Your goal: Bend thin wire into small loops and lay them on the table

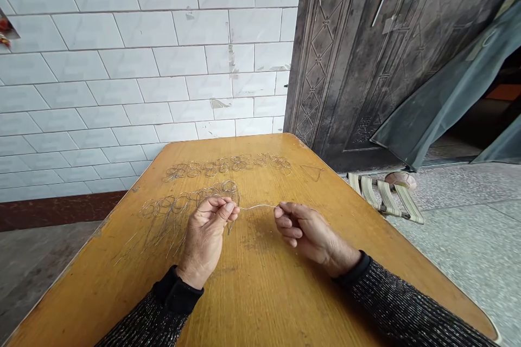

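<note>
A thin, slightly wavy wire (257,206) stretches between my two hands above the table. My left hand (206,238) pinches one end between thumb and forefinger. The other end is in the pinch of my right hand (307,229), whose remaining fingers are curled. Just beyond and beside my left hand lies a row of looped wires (175,206) with long straight tails, partly hidden by that hand. Farther back, a second row of wire loops (222,166) runs across the table. A wire bent into a triangle (311,172) lies to its right.
The wooden table (268,303) reaches to a white tiled wall (171,59). At the right stand a dark metal door (354,65) and a grey-green curtain (456,87). A low stool with striped straps (385,195) is on the floor beside the table's right edge.
</note>
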Tool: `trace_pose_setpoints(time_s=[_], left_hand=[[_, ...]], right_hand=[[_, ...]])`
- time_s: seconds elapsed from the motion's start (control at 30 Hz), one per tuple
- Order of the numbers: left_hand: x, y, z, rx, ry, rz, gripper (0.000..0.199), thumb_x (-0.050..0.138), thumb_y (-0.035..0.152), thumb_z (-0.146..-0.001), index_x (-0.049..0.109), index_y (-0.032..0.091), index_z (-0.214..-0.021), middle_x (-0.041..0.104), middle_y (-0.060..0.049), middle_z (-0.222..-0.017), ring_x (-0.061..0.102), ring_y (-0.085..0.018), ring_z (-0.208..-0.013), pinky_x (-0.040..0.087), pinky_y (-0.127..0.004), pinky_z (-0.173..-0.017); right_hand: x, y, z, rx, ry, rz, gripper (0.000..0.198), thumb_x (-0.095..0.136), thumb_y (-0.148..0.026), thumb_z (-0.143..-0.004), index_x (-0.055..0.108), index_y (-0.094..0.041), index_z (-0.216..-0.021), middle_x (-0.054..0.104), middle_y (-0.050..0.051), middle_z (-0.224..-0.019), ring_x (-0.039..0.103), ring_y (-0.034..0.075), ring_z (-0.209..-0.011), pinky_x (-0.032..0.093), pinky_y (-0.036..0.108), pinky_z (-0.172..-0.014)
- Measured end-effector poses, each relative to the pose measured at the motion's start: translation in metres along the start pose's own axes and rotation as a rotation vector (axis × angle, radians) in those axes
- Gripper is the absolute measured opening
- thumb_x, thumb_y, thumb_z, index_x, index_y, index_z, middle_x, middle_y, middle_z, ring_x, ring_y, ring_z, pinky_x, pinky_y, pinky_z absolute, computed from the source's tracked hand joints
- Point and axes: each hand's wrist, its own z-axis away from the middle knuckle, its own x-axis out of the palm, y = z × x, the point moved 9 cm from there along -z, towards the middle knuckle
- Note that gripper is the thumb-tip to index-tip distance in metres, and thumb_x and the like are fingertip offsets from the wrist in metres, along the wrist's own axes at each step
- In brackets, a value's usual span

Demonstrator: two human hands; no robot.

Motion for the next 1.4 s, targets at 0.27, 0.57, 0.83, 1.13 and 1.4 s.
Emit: trace_pose_setpoints(time_s=[0.27,0.57,0.83,1.13,1.4], left_hand=[[-0.003,-0.006,-0.002,-0.062,0.086,0.163,0.017,0.073,0.016,-0.06,0.058,0.016,-0.066,0.062,0.003,-0.074,0.06,-0.009,-0.068,0.048,-0.022,-0.067],[-0.003,-0.02,-0.003,-0.293,-0.033,0.061,0.021,0.075,0.018,-0.057,0.059,0.015,-0.07,0.058,0.003,-0.065,0.052,-0.006,-0.055,0.04,-0.016,-0.049],[0.025,-0.041,0.022,-0.437,-0.333,-0.245,0.018,0.065,0.03,-0.07,0.061,0.013,-0.076,0.055,0.001,-0.064,0.048,-0.007,-0.055,0.037,-0.02,-0.052],[0.041,-0.047,0.039,-0.477,-0.554,-0.492,0.02,0.059,0.033,-0.074,0.059,0.014,-0.076,0.051,0.002,-0.063,0.045,-0.008,-0.056,0.036,-0.024,-0.057],[0.048,-0.046,0.043,-0.481,-0.606,-0.494,0.02,0.058,0.033,-0.074,0.054,0.014,-0.069,0.047,0.003,-0.063,0.043,-0.008,-0.056,0.034,-0.024,-0.057]], right_hand=[[0.015,-0.018,0.009,-0.218,-0.072,-0.068,0.017,0.058,-0.029,-0.074,0.064,-0.012,-0.076,0.043,-0.004,-0.057,0.031,0.002,-0.039,0.034,0.017,-0.038],[-0.029,-0.043,-0.004,-0.243,0.105,0.366,0.039,0.051,-0.052,-0.076,0.062,-0.014,-0.074,0.054,0.0,-0.062,0.049,0.008,-0.05,0.039,0.02,-0.046],[0.017,-0.021,0.004,-0.286,-0.12,0.557,0.032,0.059,-0.047,-0.073,0.061,-0.015,-0.076,0.054,-0.001,-0.062,0.049,0.007,-0.05,0.037,0.018,-0.044],[0.015,-0.015,0.001,-0.236,-0.11,0.381,0.027,0.065,-0.04,-0.07,0.06,-0.016,-0.08,0.056,-0.003,-0.062,0.047,0.004,-0.044,0.036,0.015,-0.039],[0.024,-0.007,0.002,-0.201,-0.186,0.276,0.026,0.063,-0.038,-0.073,0.056,-0.014,-0.066,0.055,-0.004,-0.06,0.044,0.002,-0.04,0.034,0.015,-0.036]])
